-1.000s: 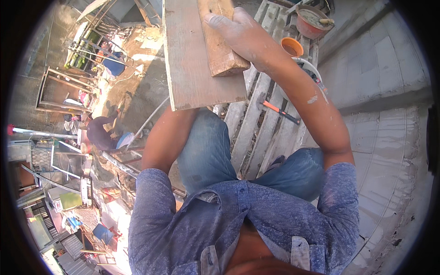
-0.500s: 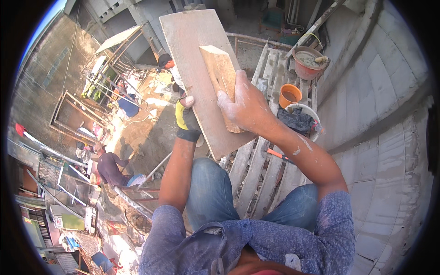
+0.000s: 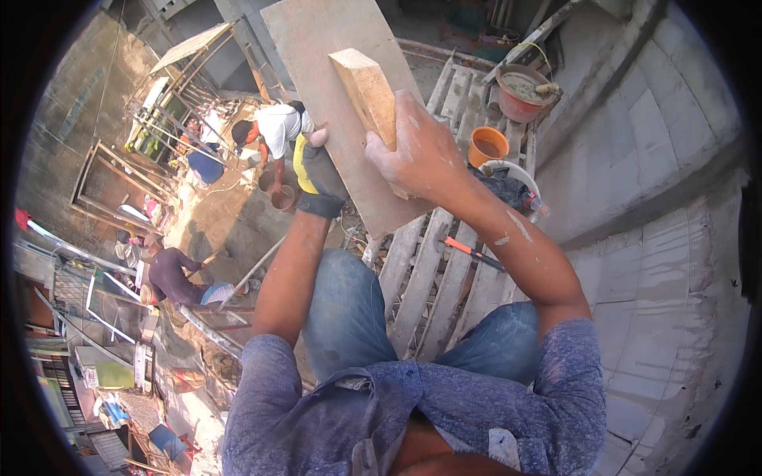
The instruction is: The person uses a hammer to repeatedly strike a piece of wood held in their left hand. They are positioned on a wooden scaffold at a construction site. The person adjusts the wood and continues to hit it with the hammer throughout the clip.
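A wooden plastering float (image 3: 305, 44), a long flat board with a rough block handle (image 3: 365, 87), is held up before me, tilted with its handle side facing me. My right hand (image 3: 421, 151), bare and spotted with whitish plaster, is closed around the lower part of that handle. My left hand (image 3: 320, 176) wears a black and yellow glove with the thumb tip exposed. It grips the left edge of the board, its thumb on the near face and its other fingers mostly hidden. The face turned away from me cannot be seen.
I am on a slatted wooden platform (image 3: 425, 282) beside a grey block wall (image 3: 635, 317). An orange-handled tool (image 3: 474, 254) lies on the slats. Beyond stand a white bucket (image 3: 520, 168) with black plastic, an orange bucket (image 3: 488, 143) and a mortar bucket (image 3: 524, 91). Co-workers are below left.
The float and both hands have shifted up and slightly left in the picture, both grips unchanged. Below, a co-worker in white now shows more fully, bent over with a hand at a bucket.
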A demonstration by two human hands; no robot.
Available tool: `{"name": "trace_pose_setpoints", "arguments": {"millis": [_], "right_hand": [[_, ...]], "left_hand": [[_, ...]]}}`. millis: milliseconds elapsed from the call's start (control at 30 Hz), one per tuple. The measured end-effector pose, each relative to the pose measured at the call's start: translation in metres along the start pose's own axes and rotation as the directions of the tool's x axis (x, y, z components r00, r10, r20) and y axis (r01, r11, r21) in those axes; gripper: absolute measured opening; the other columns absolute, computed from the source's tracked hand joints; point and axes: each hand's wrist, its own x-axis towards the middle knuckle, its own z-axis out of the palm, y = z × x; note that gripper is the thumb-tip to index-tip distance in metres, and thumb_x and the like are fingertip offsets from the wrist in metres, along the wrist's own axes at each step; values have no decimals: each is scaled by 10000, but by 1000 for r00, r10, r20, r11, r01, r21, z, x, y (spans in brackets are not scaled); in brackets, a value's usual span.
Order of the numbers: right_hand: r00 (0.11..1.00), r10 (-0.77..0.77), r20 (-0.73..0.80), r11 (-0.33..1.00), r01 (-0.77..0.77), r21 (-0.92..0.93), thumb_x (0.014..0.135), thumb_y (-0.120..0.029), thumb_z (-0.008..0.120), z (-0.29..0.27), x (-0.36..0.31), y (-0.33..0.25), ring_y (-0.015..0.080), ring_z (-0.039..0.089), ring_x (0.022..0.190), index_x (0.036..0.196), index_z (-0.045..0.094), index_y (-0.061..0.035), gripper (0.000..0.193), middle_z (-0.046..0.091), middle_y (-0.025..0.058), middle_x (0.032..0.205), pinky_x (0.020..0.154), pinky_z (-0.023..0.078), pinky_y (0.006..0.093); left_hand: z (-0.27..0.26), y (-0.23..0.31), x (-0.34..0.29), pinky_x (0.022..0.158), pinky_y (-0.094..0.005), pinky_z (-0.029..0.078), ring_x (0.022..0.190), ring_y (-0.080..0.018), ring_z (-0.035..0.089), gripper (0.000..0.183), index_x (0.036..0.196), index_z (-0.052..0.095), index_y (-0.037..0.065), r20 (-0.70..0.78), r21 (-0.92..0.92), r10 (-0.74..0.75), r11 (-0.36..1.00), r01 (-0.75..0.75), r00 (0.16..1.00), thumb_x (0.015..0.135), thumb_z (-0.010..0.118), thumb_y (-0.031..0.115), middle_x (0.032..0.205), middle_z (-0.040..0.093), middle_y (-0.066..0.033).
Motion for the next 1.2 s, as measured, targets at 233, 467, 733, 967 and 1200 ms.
{"name": "trace_pose_setpoints", "arguments": {"millis": [233,467,733,967,1200], "right_hand": [[1000,6,-23,999,-7,-33,889,-279,662,5,3,2,514,649,903,1084,446,38,430,618,311,985,815,508,567],[994,-78,-82,997,76,-27,890,-264,663,16,3,11,517,656,888,1099,441,53,440,622,331,967,805,520,556],[999,-11,-33,993,7,-119,862,-268,691,13,13,7,482,683,779,1058,450,72,461,642,313,876,758,555,555],[994,-36,-100,990,21,-140,914,-303,577,19,14,8,535,669,878,1068,567,102,433,672,350,867,839,544,558],[1000,-11,3,995,11,-101,875,-294,567,16,17,3,549,640,1002,1220,467,176,592,640,413,1025,938,510,544]], "left_hand": [[0,-3,4,1112,-487,464,1287,-368,557,761,1493,402,18,-36,38,12,999,-11,999,812,650,252,1426,533,-216],[-1,-1,5,1116,-492,460,1291,-380,555,770,1495,393,3,-80,87,25,996,-18,997,813,640,263,1437,527,-221],[-8,-4,14,1125,-499,455,1306,-365,558,791,1517,384,13,92,45,-50,998,46,994,836,637,325,1449,528,-225],[-24,-9,12,1008,-447,519,1167,-305,630,604,1394,498,10,-20,-9,-152,988,152,988,893,626,324,1309,611,-178],[61,-2,-6,953,-431,530,1091,-304,653,481,1282,589,13,-158,18,-132,990,137,979,889,629,286,1201,667,-154]]}}
